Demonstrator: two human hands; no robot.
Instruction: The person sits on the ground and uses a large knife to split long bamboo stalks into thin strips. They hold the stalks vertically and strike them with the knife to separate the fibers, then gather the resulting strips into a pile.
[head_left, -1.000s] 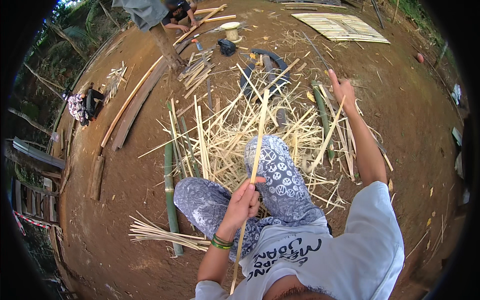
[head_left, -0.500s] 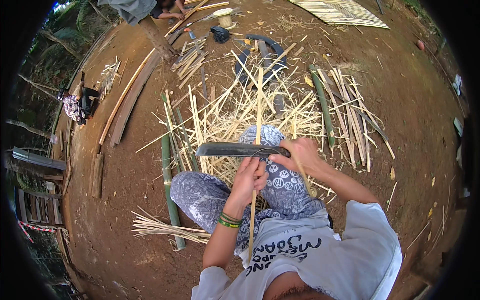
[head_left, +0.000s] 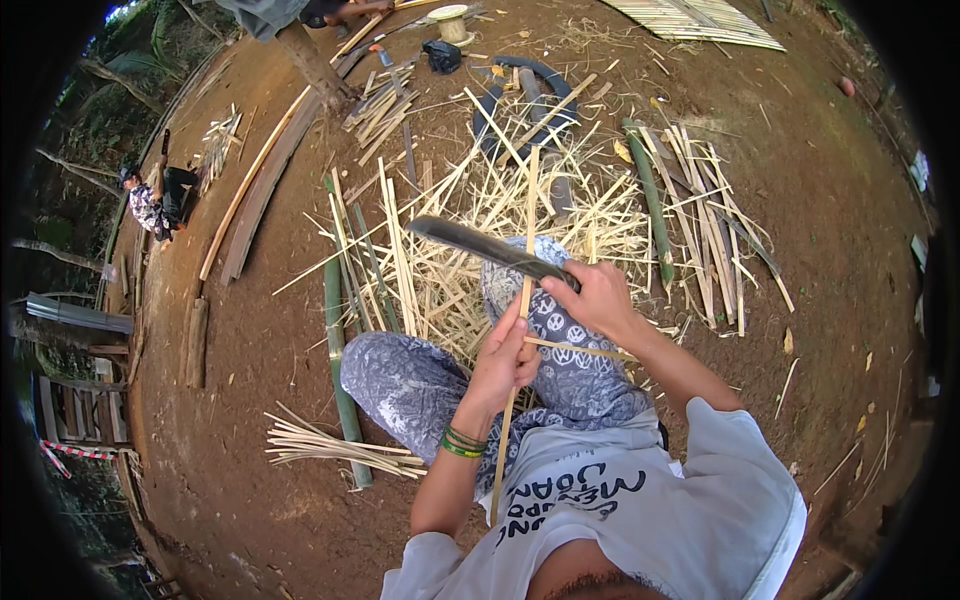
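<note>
Looking at a long, skinny bamboo strip, pale straw yellow, flat, pretty even in width, only a touch bowed, and a bit more tan toward the lower end. Running lengthwise away from the white shirt, up over the patterned trousers and out above a messy pile of shavings. Pinching it around the middle with the left hand, thumb against curled fingers, just below a big knife. Right hand wrapped around the handle, thumb toward the strip, most of the grip hidden in the fist. Dark grey blade, broad, rounded at the end, slanting across the front of the strip, tip off to the upper left. Can't tell from this angle about any bite into the bamboo. Also spotting a thin yellowish sliver, sticking out sideways from beside the left fingers toward the right forearm. Over to the left, a green bamboo pole on brown dirt, plus a fanned-out bundle of pale strips lying across its near end.
</note>
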